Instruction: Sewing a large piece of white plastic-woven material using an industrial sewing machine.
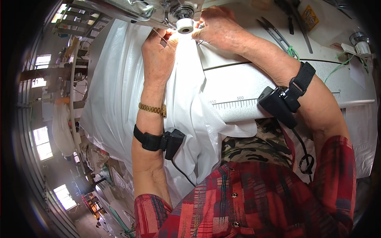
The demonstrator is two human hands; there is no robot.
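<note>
Beneath the head of a sewing machine (184, 14), both of my hands meet under a bright light. My left hand (159, 53) is closed, thumb and fingertips pinched on a white woven plastic sheet (115, 87) just left of the machine's round white-capped part (185, 26). On the other side, my right hand (218, 29) is bent inward with its fingers closed. Its fingertips sit partly behind the machine, so what they grip cannot be made out. From the lit spot the sheet runs down in folds between my forearms and spreads off to the left.
Long metal tweezers or scissors (274, 33) lie on the machine bed at right, near dark tools (295, 20) and green thread (293, 51). A ruler scale (238, 103) marks the table's front edge. A cluttered workshop with windows (42, 142) stretches to the left.
</note>
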